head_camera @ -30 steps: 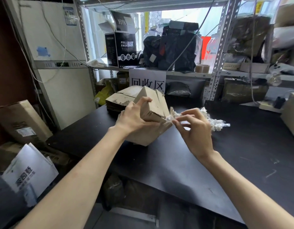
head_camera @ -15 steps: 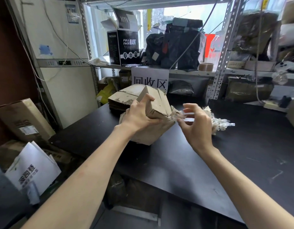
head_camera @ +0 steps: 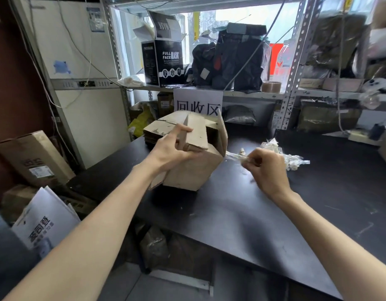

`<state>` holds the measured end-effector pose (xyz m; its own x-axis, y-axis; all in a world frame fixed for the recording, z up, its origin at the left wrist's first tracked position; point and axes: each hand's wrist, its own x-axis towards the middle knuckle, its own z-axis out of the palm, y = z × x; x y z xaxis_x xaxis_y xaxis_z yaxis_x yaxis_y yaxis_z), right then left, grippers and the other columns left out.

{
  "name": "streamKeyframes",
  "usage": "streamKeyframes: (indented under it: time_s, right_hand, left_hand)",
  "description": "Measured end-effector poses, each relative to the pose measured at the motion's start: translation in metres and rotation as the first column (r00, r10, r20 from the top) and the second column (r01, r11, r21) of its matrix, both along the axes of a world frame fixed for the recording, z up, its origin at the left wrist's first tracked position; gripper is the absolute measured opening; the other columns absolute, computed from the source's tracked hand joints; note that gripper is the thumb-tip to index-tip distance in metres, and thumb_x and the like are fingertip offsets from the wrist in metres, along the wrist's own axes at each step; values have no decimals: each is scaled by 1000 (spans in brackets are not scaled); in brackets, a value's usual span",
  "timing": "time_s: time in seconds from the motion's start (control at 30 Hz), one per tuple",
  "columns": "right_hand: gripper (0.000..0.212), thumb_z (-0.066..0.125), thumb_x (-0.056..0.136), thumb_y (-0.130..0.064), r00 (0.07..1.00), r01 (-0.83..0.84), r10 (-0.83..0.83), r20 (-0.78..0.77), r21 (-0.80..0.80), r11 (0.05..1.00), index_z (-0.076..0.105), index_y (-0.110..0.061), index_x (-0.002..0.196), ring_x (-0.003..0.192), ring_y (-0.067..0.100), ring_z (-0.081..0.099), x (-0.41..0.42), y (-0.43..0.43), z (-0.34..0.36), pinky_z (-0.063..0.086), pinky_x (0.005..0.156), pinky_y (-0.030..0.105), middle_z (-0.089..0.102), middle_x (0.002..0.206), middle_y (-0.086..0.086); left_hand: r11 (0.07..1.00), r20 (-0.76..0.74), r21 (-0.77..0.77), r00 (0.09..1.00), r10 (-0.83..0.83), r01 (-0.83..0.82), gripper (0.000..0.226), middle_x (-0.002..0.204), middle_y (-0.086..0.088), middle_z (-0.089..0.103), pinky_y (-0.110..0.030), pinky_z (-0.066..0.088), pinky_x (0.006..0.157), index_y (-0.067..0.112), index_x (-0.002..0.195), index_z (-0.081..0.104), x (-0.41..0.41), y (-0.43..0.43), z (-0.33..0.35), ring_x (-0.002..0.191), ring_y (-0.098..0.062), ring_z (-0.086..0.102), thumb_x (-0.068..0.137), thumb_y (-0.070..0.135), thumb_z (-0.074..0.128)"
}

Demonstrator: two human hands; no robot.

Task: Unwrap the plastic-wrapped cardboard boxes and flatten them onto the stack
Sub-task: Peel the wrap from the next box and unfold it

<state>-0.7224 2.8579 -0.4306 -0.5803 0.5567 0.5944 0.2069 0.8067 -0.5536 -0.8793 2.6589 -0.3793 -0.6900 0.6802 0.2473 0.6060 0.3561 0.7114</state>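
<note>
A brown cardboard box (head_camera: 194, 170) stands tilted on the black table (head_camera: 242, 213), its top flaps sprung apart. My left hand (head_camera: 172, 148) grips it at the top left edge, thumb up against a flap. My right hand (head_camera: 265, 168) is to the right of the box, fingers pinched on a thin strip of clear plastic wrap (head_camera: 233, 156) that stretches back to the box's right corner. Behind the box lies a stack of flattened cardboard (head_camera: 157, 129). A crumpled heap of removed plastic (head_camera: 289, 157) sits on the table beyond my right hand.
A metal shelf (head_camera: 242, 93) at the back carries a black mask box (head_camera: 166, 61), dark bags and a tape roll (head_camera: 271, 86). A white sign (head_camera: 198, 99) hangs from it. Cartons (head_camera: 33, 157) and papers (head_camera: 44, 220) crowd the floor at left.
My right hand has pulled away to the right, drawing the plastic strip off the box. The box's flaps have sprung open and my left hand has shifted on its top.
</note>
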Motion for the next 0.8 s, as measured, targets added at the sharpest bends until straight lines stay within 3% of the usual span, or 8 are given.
streamKeyframes:
  time_s: [0.13,0.2,0.27,0.3,0.43,0.53,0.63,0.8]
  right_hand:
    - [34,81,73,-2,999,-28,27,-19,-77,997,63,-8,101,62,14,61,5,-7,5,39,59,5,65,67,2]
    - [36,77,76,1,998,-55,51,-41,-106,993,69,-11,109,62,10,62,2,-12,8,47,62,11,64,66,-3]
    - [37,70,77,6,997,-66,60,-44,-152,986,75,-14,107,62,12,63,0,-14,7,56,65,30,65,63,-4]
    - [38,68,76,6,996,-88,80,-50,-201,976,76,-16,107,61,10,63,-1,-16,6,57,65,31,66,63,-6]
    - [34,76,81,-11,965,-262,230,-128,-380,887,74,-21,113,80,0,67,-1,-25,10,51,75,17,73,91,-4]
    - [30,69,86,-37,937,-347,287,-200,-429,834,76,-22,111,97,10,68,-4,-26,12,52,90,26,69,108,6]
    - [23,68,89,-37,933,-350,278,-227,-412,841,78,-23,104,94,13,68,-7,-29,14,52,85,24,70,105,6]
    - [22,65,93,-31,925,-360,253,-282,-446,819,75,-15,105,83,-2,67,-6,-28,18,47,76,14,75,90,-6]
  left_hand:
    - [1000,51,3,998,-30,30,68,130,-6,51,-35,48,97,44,121,49,6,3,4,116,-22,56,62,50,81]
    - [999,76,-8,997,-35,35,70,129,-5,48,-33,45,88,43,121,47,13,9,7,115,-22,53,61,53,80]
    - [999,44,-37,999,-21,23,74,127,-2,46,-31,41,83,35,125,44,16,15,9,113,-21,51,67,56,85]
    - [999,24,-50,1000,-2,4,74,127,-1,45,-30,39,83,30,127,42,18,17,11,112,-20,50,71,58,83]
    - [987,-68,-119,993,98,-105,89,127,0,47,-33,38,88,18,135,38,24,20,24,114,-21,49,73,73,72]
    - [972,-99,-200,990,103,-121,98,141,-7,49,-36,41,91,14,141,33,29,23,31,125,-28,51,73,76,68]
    - [962,-147,-207,978,150,-179,102,137,-8,52,-38,43,92,12,137,35,32,26,31,124,-28,53,67,75,75]
    - [965,-179,-182,972,156,-188,84,141,-8,53,-38,39,102,20,135,38,26,24,23,129,-29,51,73,51,85]
